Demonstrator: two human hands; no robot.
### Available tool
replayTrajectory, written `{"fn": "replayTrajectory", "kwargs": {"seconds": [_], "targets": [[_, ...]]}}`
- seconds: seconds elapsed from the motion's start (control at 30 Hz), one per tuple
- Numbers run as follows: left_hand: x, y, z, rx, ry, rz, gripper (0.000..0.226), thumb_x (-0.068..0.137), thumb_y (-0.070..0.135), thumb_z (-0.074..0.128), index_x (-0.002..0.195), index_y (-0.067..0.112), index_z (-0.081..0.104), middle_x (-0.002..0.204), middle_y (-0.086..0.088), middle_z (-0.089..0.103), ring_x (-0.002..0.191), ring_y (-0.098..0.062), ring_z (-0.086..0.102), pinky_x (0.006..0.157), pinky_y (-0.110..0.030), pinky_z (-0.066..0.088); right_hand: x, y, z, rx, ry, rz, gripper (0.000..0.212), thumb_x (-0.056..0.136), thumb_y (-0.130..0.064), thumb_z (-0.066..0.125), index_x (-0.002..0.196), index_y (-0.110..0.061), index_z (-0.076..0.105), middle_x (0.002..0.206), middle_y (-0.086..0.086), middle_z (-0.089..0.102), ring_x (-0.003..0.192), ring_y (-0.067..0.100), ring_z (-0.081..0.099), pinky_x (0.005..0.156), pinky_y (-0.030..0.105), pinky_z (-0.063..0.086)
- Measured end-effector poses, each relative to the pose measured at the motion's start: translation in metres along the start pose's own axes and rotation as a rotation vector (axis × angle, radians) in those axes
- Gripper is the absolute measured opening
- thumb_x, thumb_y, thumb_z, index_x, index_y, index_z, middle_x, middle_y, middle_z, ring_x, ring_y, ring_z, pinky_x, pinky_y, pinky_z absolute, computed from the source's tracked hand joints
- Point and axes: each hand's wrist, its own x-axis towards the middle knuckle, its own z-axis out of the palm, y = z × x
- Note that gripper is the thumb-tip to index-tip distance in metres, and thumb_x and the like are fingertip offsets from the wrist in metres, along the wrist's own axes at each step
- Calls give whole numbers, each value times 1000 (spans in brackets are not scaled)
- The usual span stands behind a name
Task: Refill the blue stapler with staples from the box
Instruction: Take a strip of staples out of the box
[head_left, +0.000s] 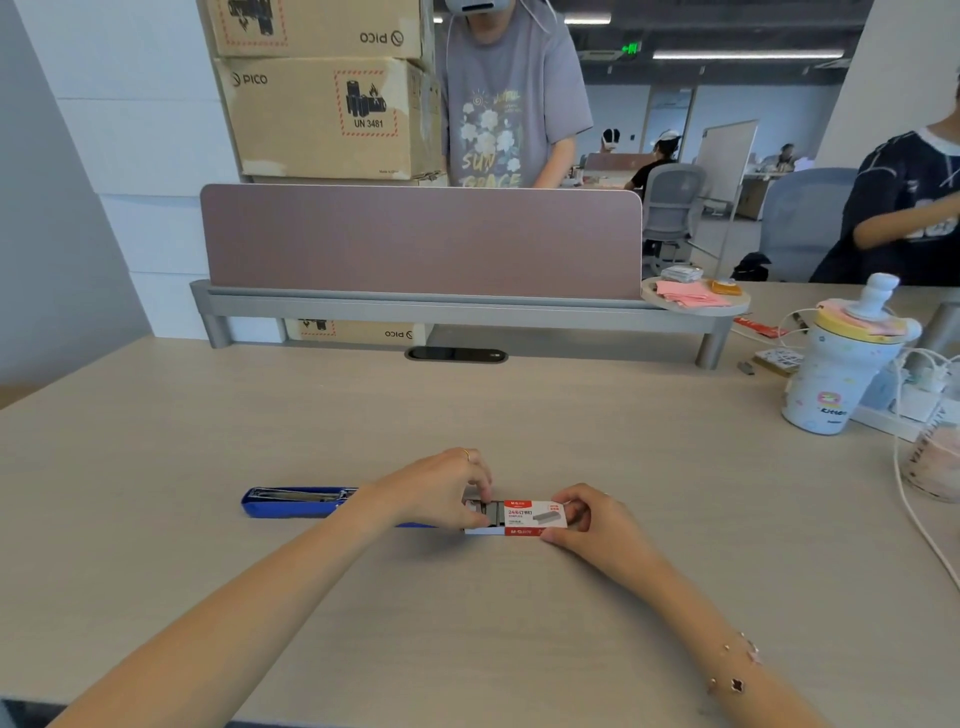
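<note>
The blue stapler (291, 501) lies opened on the desk (467, 623) behind the left hand (441, 493), whose fingertips pinch into the staple box's (524, 517) slid-out tray while the right hand (587, 519) grips its sleeve, so loading remains.

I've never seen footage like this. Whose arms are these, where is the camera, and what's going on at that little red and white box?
There is no machine here: a person wears a camera on the head, so you look down along their two bare arms at a pale wooden desk. The right hand steadies a small red and white staple box at its right end. The left hand pinches at the box's pulled-out inner tray, where dark staple strips show. Behind the left wrist lies the blue stapler, opened flat, not held. At the far right stands a white lidded cup among white cables.
</note>
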Motion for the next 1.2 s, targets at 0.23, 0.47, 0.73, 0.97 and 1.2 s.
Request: {"fn": "replayTrajectory", "kwargs": {"seconds": [0.23,0.47,0.73,0.97,1.2], "targets": [[3,1,-4,-157,7,-84,17,77,34,73,88,24,66,113,4,56,104,-9,53,89,-27,46,1,1,0,-18,-1,-14,30,69,-17,78,94,-18,61,73,-5,59,53,-8,50,55,7,41],[3,2,-8,-227,-20,-96,11,85,32,66,75,28,65,112,2,60,102,-7,54,95,-30,44,2,4,0,-137,-1,-32,39,69,-25,78,102,-23,58,97,4,61,78,4,54,63,9,39],[0,3,-14,-305,7,-116,16,89,32,60,90,18,68,113,1,60,103,-7,54,84,-17,40,-10,-12,-4,-227,76,-89,65,68,-47,75,122,-20,51,124,-4,49,117,14,41,100,27,39],[-12,6,-18,-660,261,-300,13,89,25,62,79,26,70,99,2,68,91,-10,57,72,-17,42,-1,-53,29,-143,228,-272,26,76,-31,73,98,-19,66,94,-8,62,90,12,47,78,24,42],[-39,-4,-26,-757,345,-380,10,88,28,64,82,27,71,104,2,68,98,-14,59,78,-24,44,13,-73,54,-102,315,-282,19,74,-33,73,88,-22,67,88,-7,68,82,9,48,72,28,44]]}}
